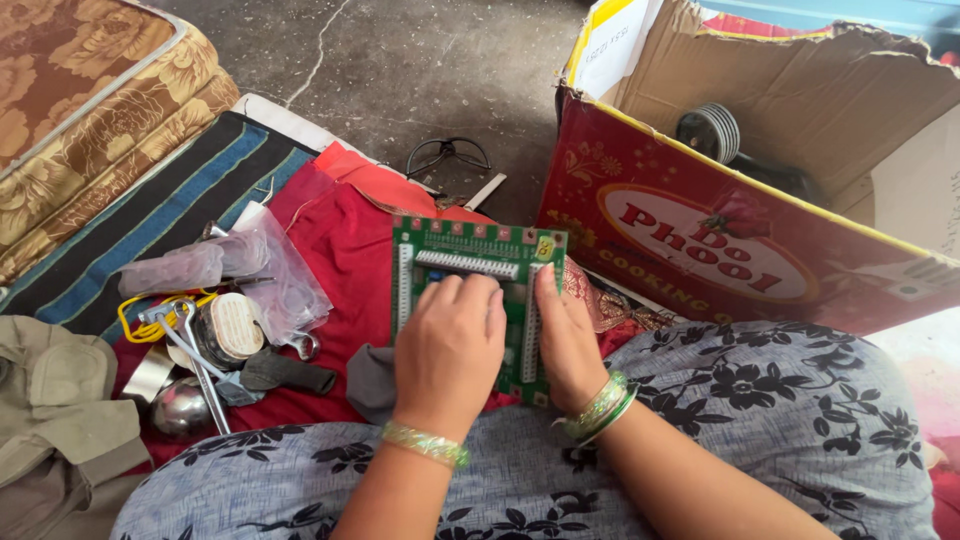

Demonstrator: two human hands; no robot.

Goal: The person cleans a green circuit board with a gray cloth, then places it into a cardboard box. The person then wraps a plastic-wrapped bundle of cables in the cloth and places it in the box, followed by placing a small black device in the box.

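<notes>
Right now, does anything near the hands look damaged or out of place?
The cardboard box on the right has a torn, ragged upper edge. Tools lie in a loose heap on the red cloth at the left. The green circuit board under the left hand and right hand shows no visible damage.

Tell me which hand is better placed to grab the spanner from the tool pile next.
Left, probably. The left hand lies on the green circuit board on the side facing the pile, where the spanner rests on the red cloth. The right hand grips the board's far edge and would have to cross over.
</notes>
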